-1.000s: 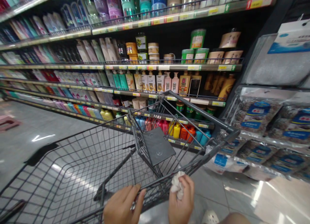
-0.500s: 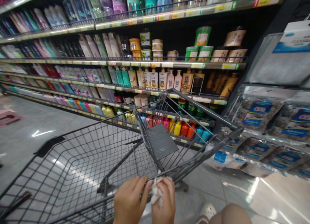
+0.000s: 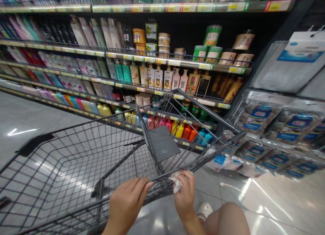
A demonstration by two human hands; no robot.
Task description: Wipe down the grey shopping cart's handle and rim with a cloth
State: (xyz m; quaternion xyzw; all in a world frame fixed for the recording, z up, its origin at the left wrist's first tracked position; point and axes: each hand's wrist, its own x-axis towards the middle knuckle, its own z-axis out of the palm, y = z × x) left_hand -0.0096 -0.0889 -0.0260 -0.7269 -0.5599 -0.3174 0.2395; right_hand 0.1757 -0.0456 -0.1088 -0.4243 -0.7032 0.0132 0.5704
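A dark grey wire shopping cart [image 3: 83,153] stands sideways before me, its basket bare. My left hand [image 3: 128,199] is closed over the near top rim of the cart. To its right, my right hand [image 3: 185,191] presses a crumpled whitish cloth [image 3: 177,180] against the same rim, fingers curled round it. Part of the cloth is hidden under the fingers. The grey child-seat flap [image 3: 164,145] lies just beyond my hands, and the cart's push handle [image 3: 210,111] is at the far right end.
Long shelves [image 3: 162,59] of bottles and jars run behind the cart. At the right hang packs of metal scourers [image 3: 261,114] and a grey cloth pack [image 3: 271,69]. Below are my knee [image 3: 232,218] and a white clog [image 3: 205,209] on the tiled floor [image 3: 210,191].
My right hand has slid right along the rim with the cloth, away from my left hand. The left hand stays on the rim. The view has shifted slightly.
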